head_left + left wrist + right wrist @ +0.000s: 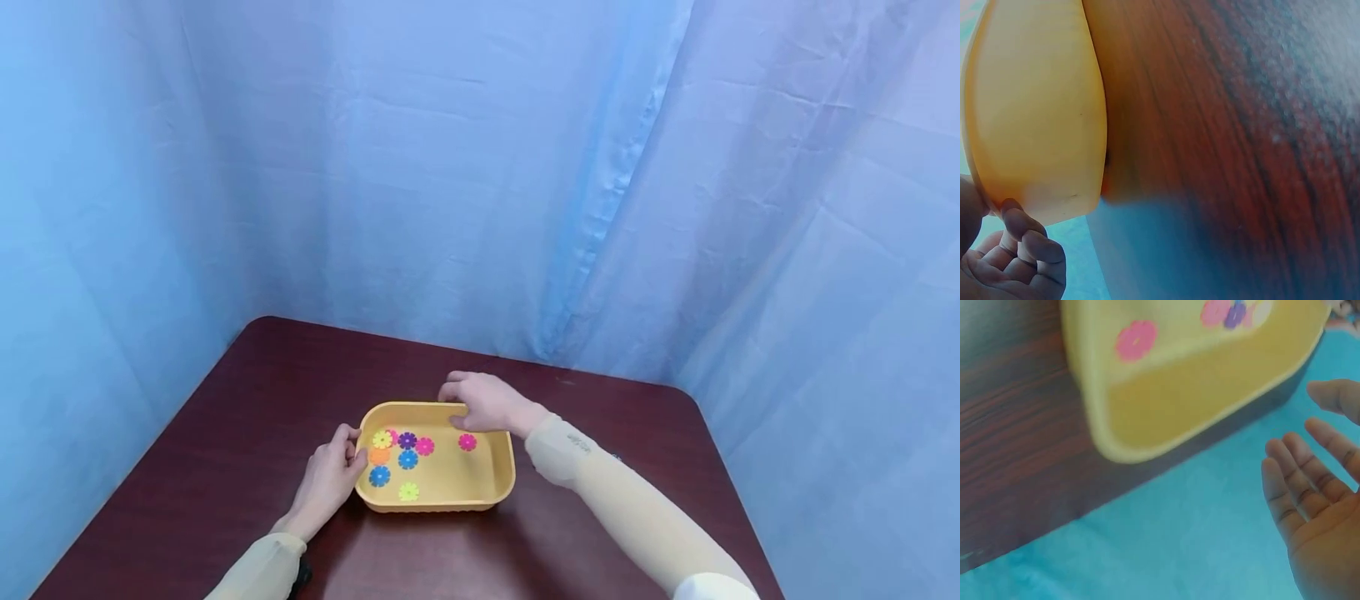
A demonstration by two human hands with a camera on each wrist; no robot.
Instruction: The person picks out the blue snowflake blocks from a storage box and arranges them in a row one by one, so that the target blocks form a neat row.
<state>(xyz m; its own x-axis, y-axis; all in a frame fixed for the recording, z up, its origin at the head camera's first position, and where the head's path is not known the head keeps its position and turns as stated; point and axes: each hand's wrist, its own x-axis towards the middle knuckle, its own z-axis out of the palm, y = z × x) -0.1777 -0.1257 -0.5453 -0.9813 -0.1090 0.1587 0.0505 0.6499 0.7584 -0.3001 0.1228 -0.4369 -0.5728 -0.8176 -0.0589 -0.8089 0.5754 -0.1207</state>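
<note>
A yellow plastic basin (461, 479) with rounded corners sits on the table. My left hand (322, 485) pinches its left rim; in the left wrist view the fingers curl at the edge of the basin's wall (1041, 119). Over the far rim, my right hand (486, 402) hovers with relaxed fingers. The right wrist view shows that hand (1319, 500) spread and empty, apart from the basin. Flower-shaped plastic discs lie inside, mostly toward the left: a purple one (407, 441), a blue one (379, 476), an orange piece (379, 456), a yellow-green one (408, 492). One pink disc (467, 442) lies farther right.
The dark reddish-brown wooden table (247, 417) extends around the basin and has rounded far corners. Light blue curtains (450, 183) hang behind it and along both sides.
</note>
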